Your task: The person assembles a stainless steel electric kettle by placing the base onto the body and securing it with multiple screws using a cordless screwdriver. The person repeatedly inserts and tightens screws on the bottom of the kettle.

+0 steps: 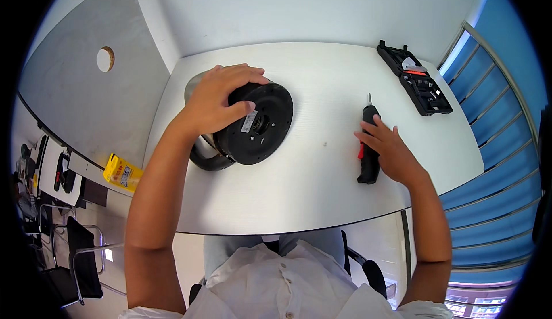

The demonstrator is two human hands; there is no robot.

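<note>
An electric kettle [261, 124] lies on its side on the left half of the white table [310, 198]. Its round black base faces toward the right, and its black handle [210, 161] points to the near side. My left hand [221, 97] grips the kettle, the thumb pressed on the base and the fingers over its upper side. On the right lies a black and red cordless screwdriver [369, 166], its bit pointing away from me. My right hand [388, 149] rests beside it, fingers apart, with some fingertips touching its body.
At the far right is an opened black case [422, 92] of bits. A tiny light piece [325, 144] lies mid-table. A grey panel [86, 112] with a round hole and a yellow box [122, 172] are at the left. A metal railing [500, 71] runs along the right.
</note>
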